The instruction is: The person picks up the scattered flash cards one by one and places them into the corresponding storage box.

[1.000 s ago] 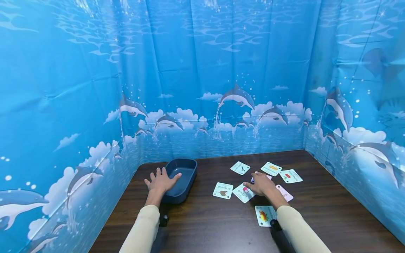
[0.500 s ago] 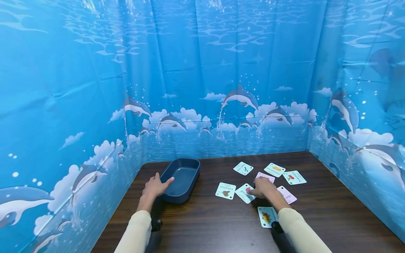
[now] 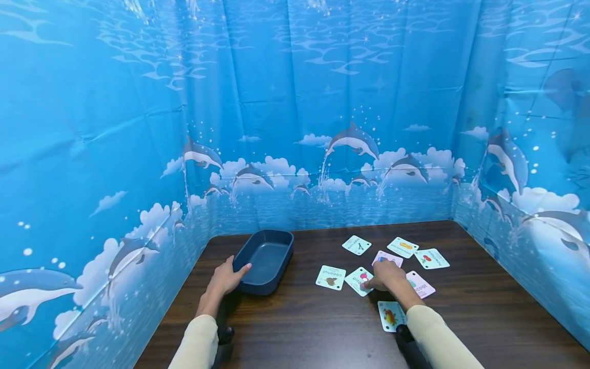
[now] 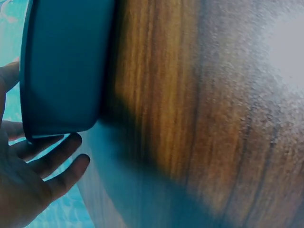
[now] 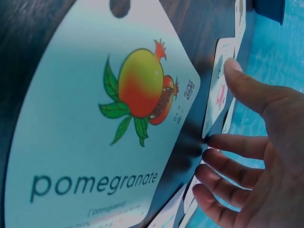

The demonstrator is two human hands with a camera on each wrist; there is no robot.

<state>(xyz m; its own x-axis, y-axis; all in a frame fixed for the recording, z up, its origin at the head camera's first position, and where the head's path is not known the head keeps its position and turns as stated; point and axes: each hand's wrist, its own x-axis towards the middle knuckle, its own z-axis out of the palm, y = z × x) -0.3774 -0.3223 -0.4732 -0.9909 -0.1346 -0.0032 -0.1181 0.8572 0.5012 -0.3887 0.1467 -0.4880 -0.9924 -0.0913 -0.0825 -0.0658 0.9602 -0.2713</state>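
At the left, my left hand [image 3: 226,278] holds the near-left rim of a dark blue rectangular tray [image 3: 261,288], thumb over the edge and fingers outside. In the left wrist view, the fingers lie along the tray wall [image 4: 66,71]. My right hand [image 3: 388,277] is over the fruit cards. Its thumb touches the pitaya card [image 3: 356,279]; in the right wrist view, the other fingers bend loosely near that card's edge. A pink card [image 3: 386,256] is partly hidden behind the hand. Close to the right wrist lies the pomegranate card [image 5: 85,142].
Around the right hand lie a coconut card [image 3: 331,278], a sugar cane card [image 3: 356,245], a yellow-fruit card [image 3: 402,247], a hawthorn card [image 3: 431,259] and a pink coat card [image 3: 421,285]. A blue dolphin curtain [image 3: 322,102] encloses the dark wooden table [image 3: 304,328].
My left hand has gone from spread fingers above the tray's left side to holding its rim. The right hand's fingers have drawn in, with the thumb on the pitaya card.
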